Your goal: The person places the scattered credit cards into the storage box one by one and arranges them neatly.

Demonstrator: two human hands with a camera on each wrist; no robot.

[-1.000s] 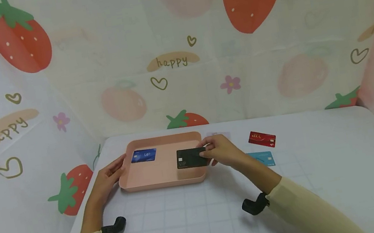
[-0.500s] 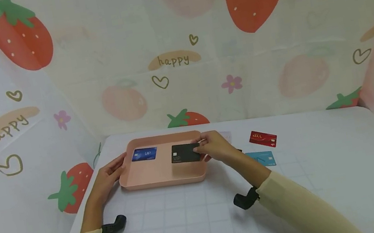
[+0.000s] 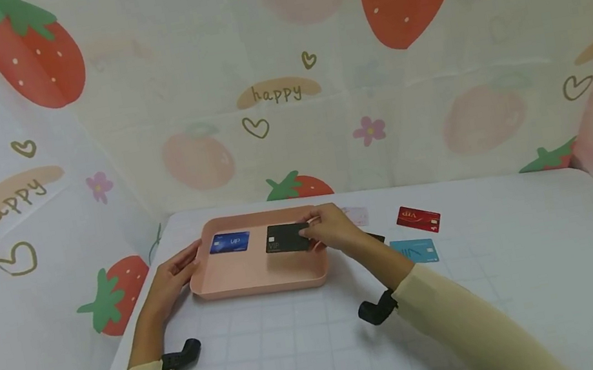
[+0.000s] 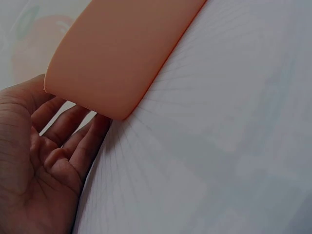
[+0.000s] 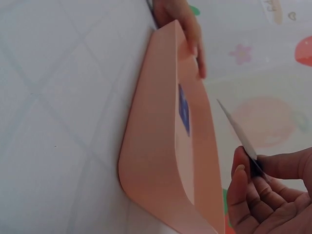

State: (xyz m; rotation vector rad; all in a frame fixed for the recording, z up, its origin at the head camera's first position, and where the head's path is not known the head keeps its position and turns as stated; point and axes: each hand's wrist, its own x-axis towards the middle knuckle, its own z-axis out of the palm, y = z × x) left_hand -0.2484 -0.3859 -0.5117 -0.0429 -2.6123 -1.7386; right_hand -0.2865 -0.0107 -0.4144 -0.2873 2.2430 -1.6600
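My right hand (image 3: 332,228) pinches a dark VIP card (image 3: 283,239) between thumb and fingers over the right part of the pink tray (image 3: 258,289). In the right wrist view this card (image 5: 238,129) is seen nearly edge-on, raised above the tray's rim. My left hand (image 3: 167,286) holds the tray at its left end. The left wrist view shows its fingers (image 4: 87,141) at the end wall and its thumb up by the rim. A blue VIP card (image 3: 229,242) lies inside the tray at the upper left.
To the right of the tray, a red VIP card (image 3: 418,219) and a light blue card (image 3: 415,251) lie on the white table (image 3: 524,278). A pale card (image 3: 357,215) and another dark card (image 3: 376,237) are partly hidden behind my right hand and forearm. A strawberry-print cloth (image 3: 414,113) stands behind.
My right hand has moved left and slightly away from me with the dark card, bringing it farther over the tray. My left hand stays at the tray's left end.
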